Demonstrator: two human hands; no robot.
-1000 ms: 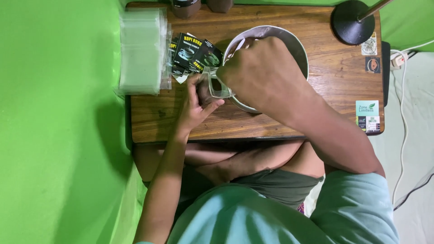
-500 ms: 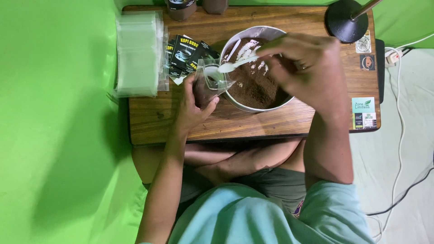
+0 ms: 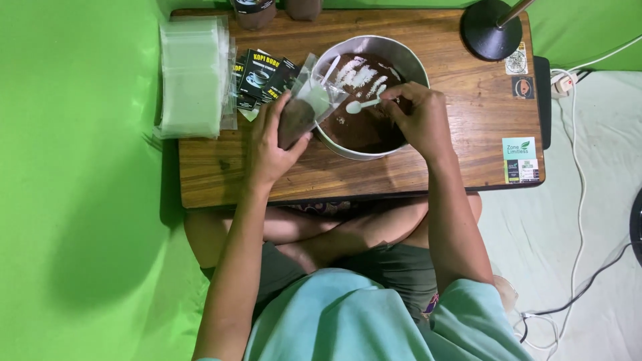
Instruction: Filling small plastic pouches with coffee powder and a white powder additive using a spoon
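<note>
Setting: low wooden table (image 3: 468,100) against bright green backdrop and floor; pale cloth and cables to the right; seen from above, legs folded under the table edge.

Left hand (image 3: 271,144): closed around a small clear pouch (image 3: 301,110), partly filled with brown powder, mouth tilted up and toward the bowl; thumb on the near side, fingers wrapped behind.

Right hand (image 3: 421,120): pinched on the handle of a small white spoon (image 3: 361,105), fingers narrow, over the near right rim of the bowl.

Spoon axis: lying roughly left to right, bowl end pointing toward the pouch, handle end buried in the fingers.

Key relation: pouch mouth just left of the spoon tip, close but apart; spoon between right hand and pouch, above the powder.

Nearer hand: right one for the spoon and the powder; left one for the pouch only.

Bowl (image 3: 411,63): round metal, holding dark brown powder with streaks of white powder toward the far side; pouch leaning against its left rim.

Beyond, left: printed black sachets (image 3: 257,73) just behind the pouch, then a stack of clear plastic bags (image 3: 190,80) at the table's left end.

Beyond, far edge: two dark jars (image 3: 254,10), a round black lamp base (image 3: 491,30) at the far right corner.

Load on spoon: cannot tell whether full or empty.
</note>
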